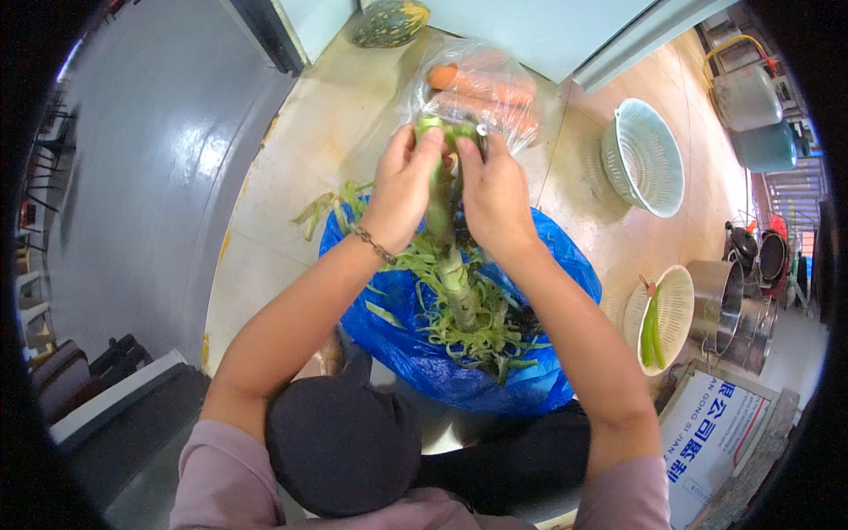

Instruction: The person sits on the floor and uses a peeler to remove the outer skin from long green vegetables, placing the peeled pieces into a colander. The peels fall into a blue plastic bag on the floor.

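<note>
My left hand [404, 179] grips the upper end of a green celtuce stem [437, 205], held out over a blue plastic bag [391, 354]. Close beside it, my right hand [493, 192] is closed around a small tool [482, 130] with a pale round end, probably a peeler; the fingers hide most of it. A paler stem section [456, 288] slants down toward the bag, and blur hides whether it belongs to the same stem. Curled green peelings [490, 344] lie heaped on the open bag, below both hands. More leafy strips [324, 207] hang over its left edge.
Beyond my hands lies a clear bag of carrots [487, 86], with a mottled pumpkin [389, 24] by the wall. On the right are a pale green colander [642, 159], a cream basket [676, 311] holding green peppers [652, 331], and metal pots [715, 298].
</note>
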A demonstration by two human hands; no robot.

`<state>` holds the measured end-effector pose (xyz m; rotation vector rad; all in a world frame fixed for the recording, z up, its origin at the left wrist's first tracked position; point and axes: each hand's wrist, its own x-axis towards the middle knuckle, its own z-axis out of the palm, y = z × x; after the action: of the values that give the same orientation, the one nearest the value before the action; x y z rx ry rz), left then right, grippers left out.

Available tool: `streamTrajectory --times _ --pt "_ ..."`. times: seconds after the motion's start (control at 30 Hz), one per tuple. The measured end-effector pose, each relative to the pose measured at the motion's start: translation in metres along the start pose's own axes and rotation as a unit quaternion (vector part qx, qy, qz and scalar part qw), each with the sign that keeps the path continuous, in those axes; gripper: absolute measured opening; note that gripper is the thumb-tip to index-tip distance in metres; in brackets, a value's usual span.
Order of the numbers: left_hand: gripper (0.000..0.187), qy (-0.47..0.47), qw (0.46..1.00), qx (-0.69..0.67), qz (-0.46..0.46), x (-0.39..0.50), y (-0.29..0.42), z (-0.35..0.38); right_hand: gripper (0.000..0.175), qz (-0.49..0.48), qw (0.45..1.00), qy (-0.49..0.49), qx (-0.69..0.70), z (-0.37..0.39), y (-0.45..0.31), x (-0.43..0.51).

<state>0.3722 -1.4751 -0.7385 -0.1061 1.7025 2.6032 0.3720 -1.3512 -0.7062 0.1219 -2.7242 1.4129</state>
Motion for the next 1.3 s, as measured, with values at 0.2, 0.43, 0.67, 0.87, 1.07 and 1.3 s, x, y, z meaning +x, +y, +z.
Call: streamTrajectory --times 0.2,0.43,0.67,0.87,1.07,1.3 --pt "0.025 0.086 0.984 -0.127 -0.086 0.011 -0.009 -0.065 0.027 0.178 0.938 -0.293 -0.048 -0.058 0.042 -0.113" --pt "0.027 0.041 0.977 -0.179 -0.108 0.016 -0.027 -0.116 0.038 0.309 0.886 -0.335 -0.083 -0.08 0.105 -0.131" --pt "0.038 0.127 0.967 -0.205 -0.082 0.027 -0.012 -0.19 0.035 0.155 0.884 -0.374 -0.234 -0.027 0.097 -0.122" --pt "0.044 -0.036 0.952 -0.293 -0.084 0.015 0.0 -0.215 0.054 -0.024 0.987 -0.156 0.034 0.061 0.046 -0.077" --pt "0.046 -0.021 0.966 -0.234 -0.106 0.033 -0.002 -0.193 0.03 0.017 0.987 -0.127 0.093 0.14 0.025 -0.058" --pt "0.042 0.11 0.959 -0.106 -0.24 0.055 -0.059 -0.203 0.01 0.085 0.992 -0.089 -0.03 0.143 0.056 -0.088"
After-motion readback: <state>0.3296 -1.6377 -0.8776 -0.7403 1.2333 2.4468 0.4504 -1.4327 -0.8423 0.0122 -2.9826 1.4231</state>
